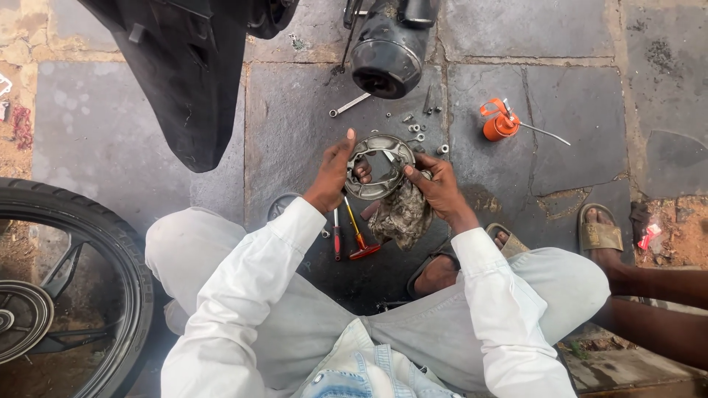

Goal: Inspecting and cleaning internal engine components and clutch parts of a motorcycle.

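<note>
Cracked grey stone slabs (575, 96) make the floor, gritty and stained. Between both hands sits a round metal ring (380, 166), dull silver, 2 curved halves meeting in a circle with an open centre, its flat face turned up. The left hand (333, 177) pinches its left edge, fingers curled shut. The right hand (436, 186) grips the right edge together with a crumpled, greasy rag (402, 215) hanging below its fingers.

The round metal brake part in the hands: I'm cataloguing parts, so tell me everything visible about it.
The ring-shaped grey metal brake-shoe assembly looks dull and grimy, two curved halves around an open centre. It is held above the stone paving, face up. The left hand grips its left edge; the right hand holds its right side with a dirty rag beneath.
</note>
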